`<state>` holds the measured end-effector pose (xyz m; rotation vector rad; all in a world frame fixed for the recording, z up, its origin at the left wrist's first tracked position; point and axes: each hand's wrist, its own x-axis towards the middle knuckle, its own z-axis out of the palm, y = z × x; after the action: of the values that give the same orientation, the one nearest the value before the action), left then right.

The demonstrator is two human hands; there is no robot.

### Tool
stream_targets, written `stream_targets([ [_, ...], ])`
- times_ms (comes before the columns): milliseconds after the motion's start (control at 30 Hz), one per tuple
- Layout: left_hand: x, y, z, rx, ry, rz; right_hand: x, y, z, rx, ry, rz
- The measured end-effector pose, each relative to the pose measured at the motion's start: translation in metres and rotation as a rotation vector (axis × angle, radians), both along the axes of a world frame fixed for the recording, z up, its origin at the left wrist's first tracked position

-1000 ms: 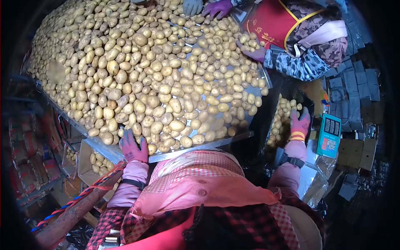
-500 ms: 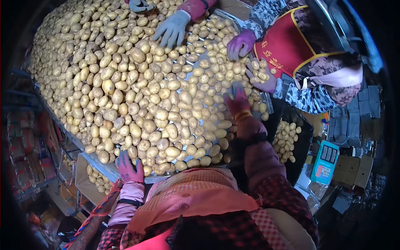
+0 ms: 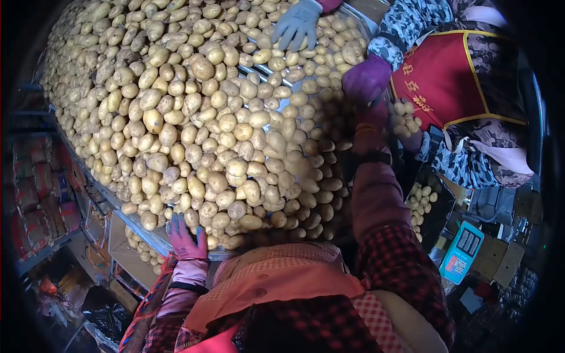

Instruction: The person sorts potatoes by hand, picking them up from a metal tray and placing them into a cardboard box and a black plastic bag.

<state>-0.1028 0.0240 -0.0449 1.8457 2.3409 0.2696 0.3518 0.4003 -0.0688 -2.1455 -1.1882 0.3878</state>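
Observation:
A big heap of potatoes [image 3: 194, 126] covers the metal table in front of me. My left hand [image 3: 187, 240], in a pink glove with greyish fingertips, lies with spread fingers on the table's near edge, against the closest potatoes. On the right, my right hand [image 3: 373, 117] is stretched out over the potatoes and is in deep shadow. It is right beside a co-worker's purple-gloved hand [image 3: 368, 79], and its fingers are hidden. Potatoes [image 3: 406, 119] rest in that co-worker's other hand, close to the red apron [image 3: 435, 79].
Another person's grey-gloved hand [image 3: 298, 25] rests on potatoes at the far side. Below the table's right side, a dark container holds more potatoes [image 3: 420, 203]. A cardboard box [image 3: 130, 262] with potatoes stands at lower left. A teal scale [image 3: 462, 252] is at right.
My right hand has moved away from me and to the right, up to the purple glove. The view has shifted a little. My left hand stays at the edge.

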Motion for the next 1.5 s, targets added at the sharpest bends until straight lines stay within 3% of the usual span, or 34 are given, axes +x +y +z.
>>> stream_targets([
  [233,-0.001,-0.001,0.0,0.013,0.024,-0.007,0.013,-0.002,-0.023,0.043,-0.046,0.063],
  [367,0.004,-0.001,0.002,0.03,0.013,-0.003,0.019,-0.01,-0.06,0.076,0.0,0.239],
  [400,0.003,-0.002,0.001,0.045,0.012,-0.011,0.007,-0.017,-0.077,0.076,0.005,0.305],
  [500,0.006,-0.001,0.002,0.058,0.014,-0.021,-0.086,-0.085,-0.038,0.039,0.014,0.435],
  [567,0.004,-0.001,0.003,0.06,0.021,-0.025,-0.117,-0.107,-0.044,0.265,0.654,0.501],
  [667,0.007,-0.002,0.005,0.058,0.012,-0.018,-0.118,-0.146,0.004,0.088,1.435,0.459],
  [767,0.005,-0.005,0.003,0.046,-0.003,-0.01,-0.107,-0.17,0.059,-0.09,2.194,0.258],
  [867,0.003,-0.008,-0.002,0.071,0.0,-0.017,-0.101,-0.184,0.086,-0.081,2.321,0.245],
  [933,0.002,-0.009,-0.002,0.064,-0.015,-0.018,-0.105,-0.191,0.032,0.218,1.727,0.525],
  [967,0.001,-0.009,-0.003,0.062,-0.027,-0.021,-0.098,-0.201,0.042,0.305,1.161,0.688],
  [1000,-0.002,-0.011,-0.008,0.058,-0.008,-0.029,-0.091,-0.212,0.054,0.387,0.58,0.692],
  [1033,-0.003,-0.011,-0.009,0.083,-0.01,-0.052,-0.071,-0.221,0.062,0.254,0.322,0.72],
  [1100,-0.004,-0.011,-0.009,0.076,-0.017,-0.047,-0.026,-0.238,0.022,0.321,0.438,0.867],
  [1233,-0.003,-0.012,-0.007,0.077,0.001,-0.037,0.102,-0.279,-0.009,0.73,1.739,0.156],
  [1367,0.003,-0.008,-0.002,0.076,-0.015,-0.039,0.157,-0.32,-0.002,0.828,1.897,0.408],
  [1433,0.0,-0.008,-0.003,0.077,0.002,-0.024,0.147,-0.31,-0.016,0.73,1.734,0.475],
  [1500,-0.002,-0.008,-0.007,0.099,0.025,-0.042,0.121,-0.29,-0.045,0.522,1.285,0.472],
])
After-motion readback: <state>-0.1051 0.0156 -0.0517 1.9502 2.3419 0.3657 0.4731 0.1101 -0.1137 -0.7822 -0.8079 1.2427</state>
